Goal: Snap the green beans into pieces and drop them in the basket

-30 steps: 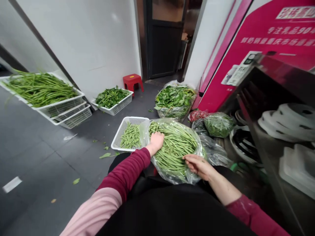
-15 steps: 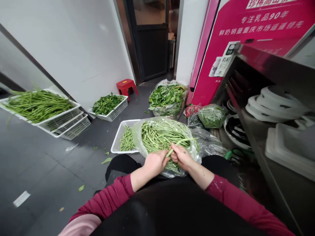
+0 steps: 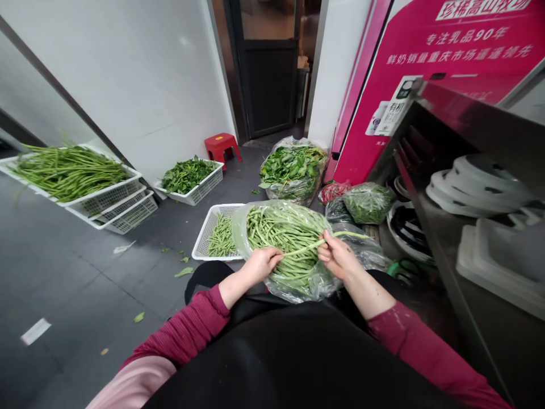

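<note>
A long green bean [image 3: 303,249] stretches between my two hands, above an open clear plastic bag [image 3: 242,230] full of long green beans [image 3: 272,227]. My left hand [image 3: 260,264] pinches its left end. Further along, my right hand [image 3: 338,255] grips the bean between thumb and fingers, and the free end sticks out to the right past it. Left of the bag, partly covered by it, sits a white perforated basket [image 3: 203,236] holding short bean pieces [image 3: 221,236].
Stacked white baskets with long green stems [image 3: 72,173] stand at left. A basket of leafy greens [image 3: 187,175], a red stool [image 3: 222,149] and a bag of leaves [image 3: 293,165] lie ahead. On the right, a metal shelf [image 3: 443,250] carries white containers [image 3: 481,182].
My hands have moved apart, the right one going right and the left one slightly left and up. The bean is now drawn out between them. The view has shifted slightly.
</note>
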A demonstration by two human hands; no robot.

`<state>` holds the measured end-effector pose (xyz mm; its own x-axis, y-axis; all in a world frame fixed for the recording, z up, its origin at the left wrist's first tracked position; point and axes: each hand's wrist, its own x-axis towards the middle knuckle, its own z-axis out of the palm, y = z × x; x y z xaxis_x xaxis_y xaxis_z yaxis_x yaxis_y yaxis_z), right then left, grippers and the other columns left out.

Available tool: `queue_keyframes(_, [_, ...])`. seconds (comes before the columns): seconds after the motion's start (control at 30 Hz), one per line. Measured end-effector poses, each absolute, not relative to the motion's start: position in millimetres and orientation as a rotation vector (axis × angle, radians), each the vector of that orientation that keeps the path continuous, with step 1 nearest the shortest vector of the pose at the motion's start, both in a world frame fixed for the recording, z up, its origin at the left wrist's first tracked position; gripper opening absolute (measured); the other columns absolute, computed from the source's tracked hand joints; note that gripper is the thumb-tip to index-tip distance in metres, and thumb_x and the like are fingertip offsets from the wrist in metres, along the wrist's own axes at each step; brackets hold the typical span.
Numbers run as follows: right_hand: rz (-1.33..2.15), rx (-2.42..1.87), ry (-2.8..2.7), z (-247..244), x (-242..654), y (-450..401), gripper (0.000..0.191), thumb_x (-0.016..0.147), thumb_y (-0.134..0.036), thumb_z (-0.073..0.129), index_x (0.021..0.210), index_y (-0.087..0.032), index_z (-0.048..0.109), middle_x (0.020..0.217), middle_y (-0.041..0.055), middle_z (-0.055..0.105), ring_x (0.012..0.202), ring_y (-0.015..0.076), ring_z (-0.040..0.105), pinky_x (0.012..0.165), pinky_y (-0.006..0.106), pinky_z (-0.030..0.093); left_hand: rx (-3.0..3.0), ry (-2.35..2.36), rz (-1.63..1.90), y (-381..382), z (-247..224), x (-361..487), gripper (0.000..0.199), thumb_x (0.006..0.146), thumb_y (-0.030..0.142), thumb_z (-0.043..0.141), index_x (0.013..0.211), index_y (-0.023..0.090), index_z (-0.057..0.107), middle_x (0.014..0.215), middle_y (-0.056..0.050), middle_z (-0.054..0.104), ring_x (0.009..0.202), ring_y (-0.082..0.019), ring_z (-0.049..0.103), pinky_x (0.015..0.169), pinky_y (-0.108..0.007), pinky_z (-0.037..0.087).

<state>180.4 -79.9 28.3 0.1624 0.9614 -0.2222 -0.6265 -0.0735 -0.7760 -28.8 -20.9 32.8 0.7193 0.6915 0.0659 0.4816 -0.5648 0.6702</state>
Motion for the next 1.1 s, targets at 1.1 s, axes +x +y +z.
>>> queue_keyframes(1.1, [1.888, -0.906, -0.862, 28, 151, -120, 0.034, 0.081, -0.048, 0.040, 0.069, -0.016, 0.046, 0.047, -0.0090, 0.024, 0.034, 0.0022, 0.015, 0.032, 0.015, 0.009, 0.879, 0.948, 0.375, 6, 22, 33, 0.044, 0.066, 0.056, 0.053, 0.063, 0.019, 0.030, 0.041, 0.011, 0.024, 0.031, -0.002, 0.014, 0.034, -0.016, 0.006])
